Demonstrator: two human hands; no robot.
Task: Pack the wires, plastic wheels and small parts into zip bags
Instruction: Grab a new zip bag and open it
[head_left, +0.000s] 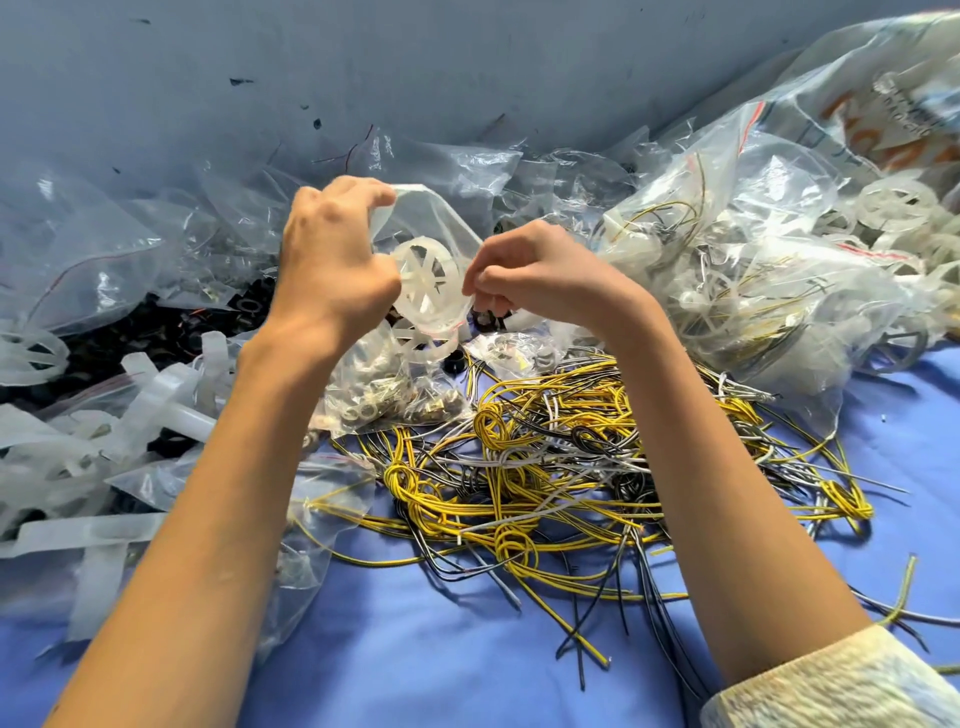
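1. Left hand (332, 260) grips the bag (421, 213) up high; right hand (524, 275) pinches its low edge.
2. Wheel (426, 275) sits inside the bag.
3. Push the wheel deep first, then press the bag closed all along.

Two arms show, both uncovered for most of their length. The left forearm (208, 519) is bare right to the picture's edge, as is the left hand (332, 260). The right hand (535, 275) and right forearm (727, 493) are bare up to a sleeve (831, 680), a pale cream, soft-looking fabric with faint blue-grey flecks and a bunched cuff edge.
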